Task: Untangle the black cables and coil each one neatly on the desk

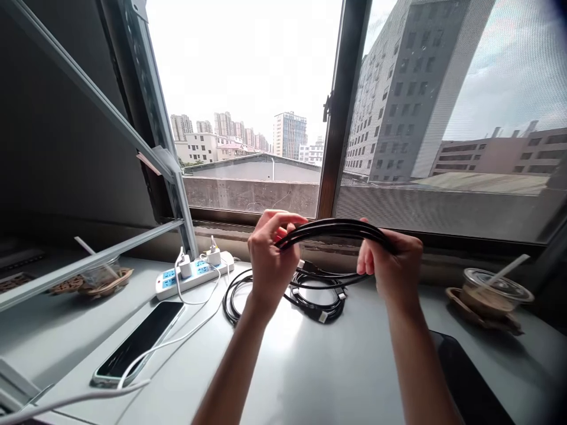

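A looped bundle of black cable (335, 226) is stretched in an arch between my two hands, above the table. My left hand (275, 248) is closed around its left end, and my right hand (393, 257) grips the right end. Below the held bundle, another coiled black cable (316, 304) with light metal plugs lies on the table. Farther left rests a further black coil (233, 295), partly hidden behind my left wrist. Part of the lower strands between my hands overlaps the coil behind, so I cannot tell which cable each belongs to.
On the left, a white power strip (195, 282) with chargers feeds white cords across the table (310, 378). A phone (139, 342) lies in front of it. At right stand a lidded drink cup (491, 292) and a dark flat object (469, 378). A metal frame (181, 200) rises at left.
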`<control>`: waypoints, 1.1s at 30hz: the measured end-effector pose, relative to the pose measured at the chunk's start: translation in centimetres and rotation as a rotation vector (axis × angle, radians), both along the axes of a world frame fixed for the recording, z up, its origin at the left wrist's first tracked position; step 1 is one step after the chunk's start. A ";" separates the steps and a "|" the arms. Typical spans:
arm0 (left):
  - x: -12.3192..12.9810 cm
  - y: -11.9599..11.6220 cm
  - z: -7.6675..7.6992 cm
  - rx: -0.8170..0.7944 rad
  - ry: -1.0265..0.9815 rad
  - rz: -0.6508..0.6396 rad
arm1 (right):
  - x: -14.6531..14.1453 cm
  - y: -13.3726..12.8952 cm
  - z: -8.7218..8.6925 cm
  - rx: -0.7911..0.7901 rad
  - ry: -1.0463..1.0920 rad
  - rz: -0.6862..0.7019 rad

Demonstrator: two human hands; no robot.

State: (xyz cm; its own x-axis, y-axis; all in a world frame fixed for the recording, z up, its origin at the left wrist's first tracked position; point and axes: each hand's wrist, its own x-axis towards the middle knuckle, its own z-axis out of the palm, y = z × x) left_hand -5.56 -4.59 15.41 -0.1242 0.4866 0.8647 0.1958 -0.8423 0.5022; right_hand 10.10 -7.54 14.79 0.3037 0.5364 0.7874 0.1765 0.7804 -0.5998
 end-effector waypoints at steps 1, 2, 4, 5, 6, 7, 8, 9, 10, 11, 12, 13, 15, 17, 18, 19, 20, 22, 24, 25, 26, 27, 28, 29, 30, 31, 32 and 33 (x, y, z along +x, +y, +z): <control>0.1 0.6 -0.3 -0.071 -0.032 0.013 | 0.1 -0.4 0.2 0.013 0.074 -0.004; 0.3 1.1 -0.6 -0.135 -0.053 0.027 | 0.1 -0.9 0.4 0.029 0.135 0.011; 0.7 1.7 -1.1 -0.213 -0.066 0.047 | 0.0 -1.9 0.8 0.051 0.209 0.063; 0.9 1.8 -1.1 -0.228 -0.074 0.033 | -0.2 -2.3 0.9 0.068 0.212 0.087; 1.1 1.7 -1.1 -0.243 -0.090 -0.009 | -0.3 -2.6 0.9 0.095 0.197 0.103; 1.2 1.6 -1.0 -0.266 -0.123 -0.080 | -0.4 -2.7 0.9 0.123 0.166 0.104; 1.3 1.3 -0.8 -0.299 -0.168 -0.171 | -0.4 -2.5 0.9 0.143 0.128 0.088; 1.3 1.0 -0.6 -0.339 -0.226 -0.255 | -0.4 -2.2 0.8 0.144 0.087 0.056; 1.2 0.8 -0.4 -0.383 -0.282 -0.313 | -0.3 -1.7 0.7 0.116 0.044 0.006; 1.0 0.6 -0.2 -0.415 -0.328 -0.332 | -0.2 -1.2 0.5 0.066 -0.001 -0.067; 0.7 0.4 0.0 -0.424 -0.354 -0.315 | -0.1 -0.7 0.4 0.005 -0.047 -0.158; 0.5 0.3 0.2 -0.410 -0.356 -0.278 | 0.1 -0.3 0.4 -0.046 -0.087 -0.253; 0.0 0.0 0.4 -0.358 -0.277 -0.206 | 0.2 0.0 0.4 -0.101 -0.139 -0.331; -0.2 -0.1 0.4 -0.327 -0.198 -0.175 | 0.3 -0.6 0.5 -0.157 -0.193 -0.137; -0.2 -0.1 0.3 -0.330 -0.191 -0.171 | 0.4 -1.1 0.6 -0.203 -0.241 0.039; -0.1 0.0 0.1 -0.342 -0.201 -0.179 | 0.4 -1.7 0.7 -0.255 -0.298 0.220; 0.1 0.2 -0.1 -0.363 -0.215 -0.192 | 0.4 -2.3 0.8 -0.304 -0.349 0.370; 0.5 0.8 -0.6 -0.425 -0.197 -0.216 | 0.4 -3.3 1.1 -0.374 -0.359 0.508; 0.9 1.5 -1.2 -0.461 -0.087 -0.156 | 0.5 -3.8 1.3 -0.385 -0.251 0.478; 1.1 1.8 -1.5 -0.462 -0.014 -0.071 | 0.5 -4.0 1.4 -0.369 -0.180 0.436; 1.3 2.0 -1.8 -0.458 0.063 0.028 | 0.5 -4.1 1.5 -0.344 -0.114 0.394; 1.5 2.2 -2.1 -0.464 0.142 0.107 | 0.5 -4.1 1.6 -0.310 -0.057 0.354; 1.7 2.3 -2.3 -0.489 0.217 0.144 | 0.4 -4.2 1.6 -0.267 -0.005 0.314; 1.9 2.3 -2.5 -0.538 0.286 0.130 | 0.3 -4.3 1.6 -0.224 0.039 0.280; 2.1 2.2 -2.6 -0.603 0.344 0.070 | 0.1 -4.4 1.5 -0.181 0.069 0.250; 2.3 2.0 -2.7 -0.675 0.398 -0.034 | -0.2 -4.6 1.5 -0.131 0.081 0.223; 2.5 1.8 -2.8 -0.747 0.436 -0.166 | -0.5 -4.7 1.4 -0.090 0.071 0.200; 2.7 1.5 -2.9 -0.797 0.429 -0.305 | -0.9 -4.9 1.3 -0.060 0.038 0.182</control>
State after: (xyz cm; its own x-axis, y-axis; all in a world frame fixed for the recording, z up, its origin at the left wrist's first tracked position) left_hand -2.89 -3.08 12.53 0.3560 0.9111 0.2077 0.3246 -0.3290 0.8868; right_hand 9.21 -12.45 16.05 0.2264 0.6308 0.7422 0.0120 0.7601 -0.6497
